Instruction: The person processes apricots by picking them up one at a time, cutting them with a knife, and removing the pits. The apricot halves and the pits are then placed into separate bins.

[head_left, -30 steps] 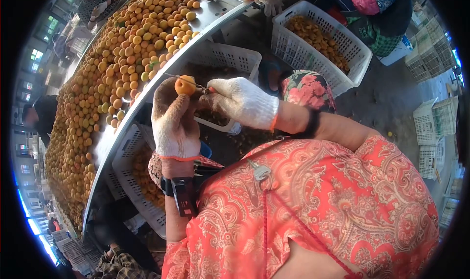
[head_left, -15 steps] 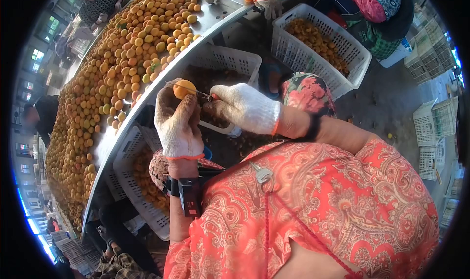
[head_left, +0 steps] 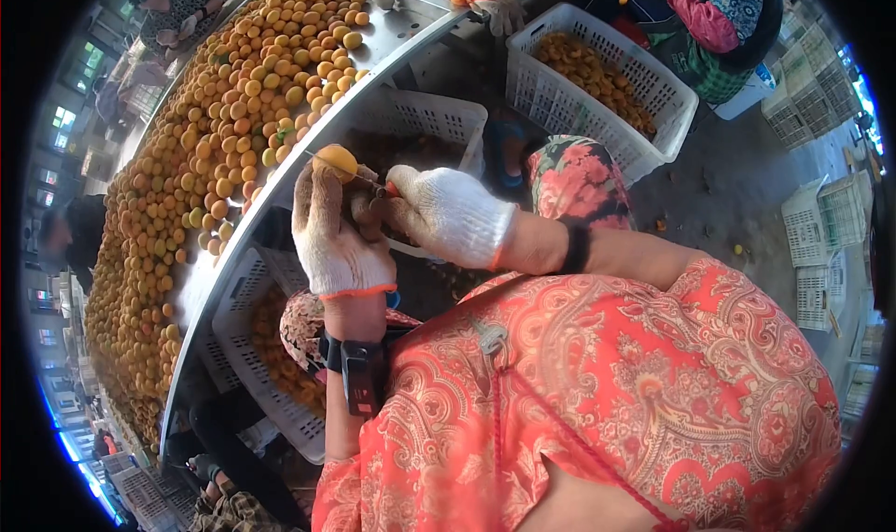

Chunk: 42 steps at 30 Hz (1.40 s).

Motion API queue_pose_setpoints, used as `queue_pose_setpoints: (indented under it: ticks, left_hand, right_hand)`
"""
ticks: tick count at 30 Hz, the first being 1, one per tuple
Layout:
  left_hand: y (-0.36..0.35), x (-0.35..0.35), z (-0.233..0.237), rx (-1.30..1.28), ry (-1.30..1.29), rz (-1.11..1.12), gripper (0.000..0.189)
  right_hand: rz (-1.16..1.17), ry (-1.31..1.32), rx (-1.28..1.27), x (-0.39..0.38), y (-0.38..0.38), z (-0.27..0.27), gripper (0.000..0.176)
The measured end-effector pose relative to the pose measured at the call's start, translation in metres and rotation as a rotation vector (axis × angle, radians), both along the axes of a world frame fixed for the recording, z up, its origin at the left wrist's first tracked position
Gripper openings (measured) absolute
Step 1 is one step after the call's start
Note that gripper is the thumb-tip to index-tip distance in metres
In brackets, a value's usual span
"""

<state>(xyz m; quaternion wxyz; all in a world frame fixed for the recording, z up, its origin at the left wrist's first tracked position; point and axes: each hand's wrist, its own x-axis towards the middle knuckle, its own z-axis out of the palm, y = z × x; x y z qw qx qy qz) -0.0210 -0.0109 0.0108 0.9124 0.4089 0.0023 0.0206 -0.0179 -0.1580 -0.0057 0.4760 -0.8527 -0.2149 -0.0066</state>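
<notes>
In a stained white glove, my left hand (head_left: 338, 238) grips an orange-yellow apricot (head_left: 336, 162) between thumb and fingers, above the metal table's edge. My right hand (head_left: 448, 213), gloved too, is closed on a small knife (head_left: 377, 188) with a red part at its handle. The thin blade runs toward the apricot and is partly hidden by the fruit and my left fingers. Both hands are close together, over a white crate (head_left: 439, 112) with dark contents.
Many apricots (head_left: 215, 140) cover the metal table (head_left: 198, 285) at left. Crates of cut fruit stand at upper right (head_left: 605, 75) and below the table (head_left: 266, 345). A co-worker (head_left: 719, 19) sits at upper right; others are along the left side.
The apricot has moved slightly left and turned in my left hand, now showing a yellower face. My right hand has shifted left with the knife. The whole view has shifted a little.
</notes>
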Motion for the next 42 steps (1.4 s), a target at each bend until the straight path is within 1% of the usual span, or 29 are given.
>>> queue_pose_setpoints:
  ticks: [2,3,4,5,6,7,8,10,12,13,14,15,17,19,20,22,23,24,26,27,28,31,32,34,35,36,38,40,42]
  left_hand:
    - [-0.005,0.004,-0.004,0.082,0.111,0.122,0.026]
    - [-0.004,0.005,-0.008,0.099,0.106,0.109,0.027]
    - [-0.003,0.008,-0.011,0.099,0.106,0.104,0.027]
    - [-0.002,0.012,-0.014,0.15,0.038,0.119,0.027]
    - [-0.002,0.014,-0.016,0.2,-0.03,0.136,0.028]
    - [-0.004,0.013,-0.015,0.201,-0.029,0.133,0.028]
    - [-0.006,0.012,-0.012,0.171,-0.052,0.119,0.029]
    - [-0.006,0.012,-0.012,0.14,-0.074,0.106,0.03]
    - [-0.003,0.015,-0.017,-0.006,0.031,0.052,0.03]
    - [-0.006,0.019,-0.017,-0.15,0.221,0.106,0.031]
    - [-0.005,0.019,-0.019,-0.15,0.219,0.105,0.031]
    - [-0.004,0.02,-0.021,-0.118,0.195,0.099,0.031]
    - [-0.005,0.018,-0.02,-0.083,0.172,0.091,0.031]
    - [-0.011,0.013,-0.009,0.228,0.057,0.111,0.032]
    - [-0.012,0.013,-0.011,0.23,0.053,0.108,0.032]
    - [-0.012,0.012,-0.023,0.217,-0.027,0.1,0.03]
    - [-0.01,0.012,-0.029,0.18,0.025,0.104,0.035]
    - [-0.012,0.011,-0.027,0.18,0.025,0.104,0.035]
    - [-0.02,0.008,-0.023,-0.086,0.155,0.073,0.039]
    - [-0.02,0.009,-0.021,-0.01,0.175,0.09,0.041]
    - [-0.018,0.011,-0.021,-0.011,0.173,0.086,0.041]
    - [-0.006,0.02,-0.024,0.317,0.03,0.085,0.04]
    - [-0.008,0.021,-0.026,0.319,0.029,0.086,0.04]
    - [-0.015,0.02,-0.03,0.196,0.111,0.143,0.039]
    - [-0.014,0.018,-0.028,0.154,0.109,0.08,0.038]
    - [-0.017,0.017,-0.025,0.153,0.117,0.078,0.038]
    - [-0.025,0.015,-0.019,-0.148,0.241,0.027,0.038]
    - [-0.023,0.016,-0.017,-0.134,0.268,0.042,0.039]
    - [-0.014,0.02,-0.026,-0.067,0.258,0.018,0.046]
  right_hand:
    - [-0.016,0.009,-0.027,0.003,0.001,-0.003,0.025]
    - [-0.019,0.008,-0.026,0.004,0.0,-0.001,0.025]
    - [-0.009,0.022,-0.019,0.004,-0.001,0.001,0.032]
    - [0.001,0.035,-0.012,0.004,-0.003,0.002,0.04]
    - [-0.002,0.037,-0.013,0.004,-0.004,0.001,0.04]
    - [-0.007,0.01,-0.004,0.005,-0.003,-0.002,0.033]
    - [-0.011,-0.018,0.005,0.005,-0.002,-0.005,0.027]
    - [-0.025,-0.01,-0.027,0.006,0.001,-0.008,0.027]
    - [-0.041,0.002,-0.063,0.006,0.002,-0.014,0.026]
    - [-0.044,-0.014,-0.089,0.006,0.004,-0.018,0.026]
    - [-0.046,-0.033,-0.114,0.006,0.004,-0.019,0.026]
    - [-0.047,-0.041,-0.114,0.007,0.004,-0.016,0.026]
    - [-0.044,0.016,-0.109,0.006,0.003,-0.01,0.034]
    - [-0.054,0.017,-0.073,0.004,0.001,-0.007,0.034]
    - [-0.06,0.022,-0.041,0.003,0.001,-0.006,0.034]
    - [-0.058,-0.015,-0.032,0.003,0.001,-0.012,0.035]
    - [-0.056,-0.052,-0.024,0.002,0.002,-0.015,0.035]
    - [-0.055,-0.052,-0.024,0.002,0.002,-0.015,0.035]
    - [-0.049,-0.025,0.019,0.003,0.003,-0.016,0.036]
    - [-0.051,-0.026,0.018,0.002,0.002,-0.014,0.036]
    - [-0.05,-0.017,0.009,0.002,0.001,-0.011,0.035]
    - [-0.058,0.008,0.005,0.002,0.0,-0.009,0.032]
    - [-0.06,0.028,0.006,0.002,0.0,-0.011,0.031]
    - [-0.058,0.002,-0.018,0.004,0.002,-0.017,0.031]
    - [-0.061,-0.026,-0.044,0.006,0.002,-0.019,0.032]
    - [-0.062,-0.018,-0.046,0.006,0.002,-0.019,0.032]
    - [-0.11,-0.01,-0.125,0.006,0.006,-0.017,0.035]
    - [-0.108,-0.089,-0.105,0.011,0.008,-0.024,0.037]
    - [-0.083,-0.151,-0.117,0.013,0.01,-0.025,0.038]
